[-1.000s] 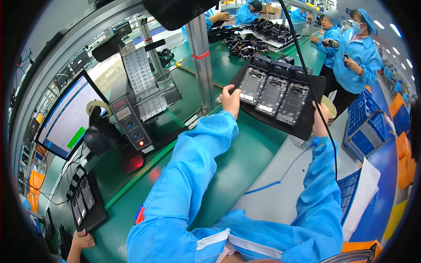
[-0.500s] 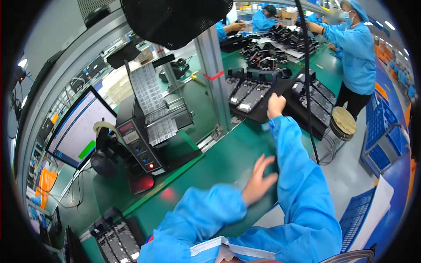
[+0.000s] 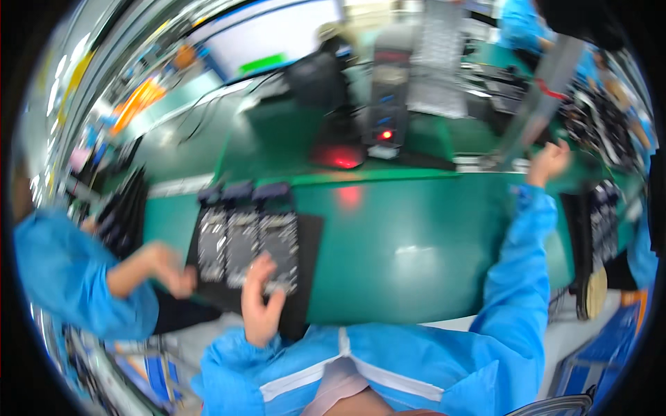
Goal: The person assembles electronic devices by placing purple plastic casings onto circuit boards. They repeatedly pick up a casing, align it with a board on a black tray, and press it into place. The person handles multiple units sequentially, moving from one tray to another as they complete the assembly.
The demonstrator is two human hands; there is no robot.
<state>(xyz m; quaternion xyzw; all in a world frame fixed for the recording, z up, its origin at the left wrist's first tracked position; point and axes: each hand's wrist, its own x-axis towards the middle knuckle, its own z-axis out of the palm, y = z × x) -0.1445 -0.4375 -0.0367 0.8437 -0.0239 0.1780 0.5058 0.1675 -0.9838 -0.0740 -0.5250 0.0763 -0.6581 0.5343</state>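
My left hand (image 3: 262, 308) is at the near edge of a black tray (image 3: 310, 239), fingers apart and holding nothing I can see. Its fingertips reach over the rightmost of three dark, flat units (image 3: 279, 243) with silvery, shiny faces, which lie side by side on the tray. Whether they touch it I cannot tell. My right hand (image 3: 550, 164) is stretched far out to the right, beside the base of a metal post (image 3: 538, 104). Motion smears its fingers, and nothing shows clearly in them.
From the left, a co-worker's hand (image 3: 163, 267) reaches beside the tray. Behind the green bench (image 3: 388, 249) stand a black box-shaped device (image 3: 388, 90) with a red light, a label strip (image 3: 437, 62) and a monitor (image 3: 277, 35). Another dark tray (image 3: 579, 229) and a round stool (image 3: 595, 295) are at the right.
My view has swung left. My left hand has moved left from over the bare bench to the tray. My right hand no longer reaches to the right-hand tray. A co-worker's arm has appeared at left.
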